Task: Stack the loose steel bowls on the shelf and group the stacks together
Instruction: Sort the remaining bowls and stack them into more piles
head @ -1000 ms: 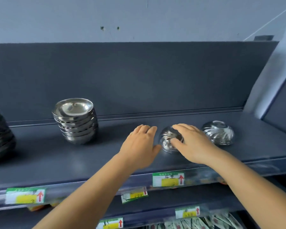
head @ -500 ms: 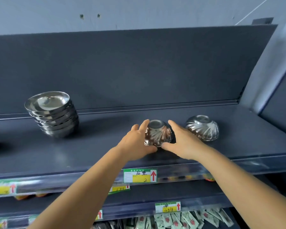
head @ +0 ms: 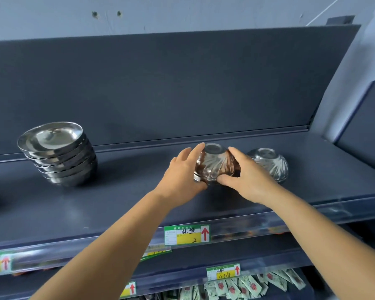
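An upside-down ribbed steel bowl (head: 214, 164) sits between both my hands at the middle of the dark shelf (head: 128, 198). My left hand (head: 182, 176) grips its left side, and my right hand (head: 249, 178) grips its right side with the thumb under the rim. A second upside-down ribbed bowl (head: 271, 163) rests just to the right, behind my right hand. At the left stands a stack of several plain steel bowls (head: 59, 154), open side up.
The shelf's back panel (head: 182, 87) rises right behind the bowls. Price tags (head: 186, 234) hang on the front edge. A lower shelf holds small packets (head: 247, 286). A side panel (head: 359, 118) closes the shelf at the right.
Both hands have closed round the middle ribbed bowl, which a second ago was only being touched. The view has shifted, so the far-left stack is out of sight.
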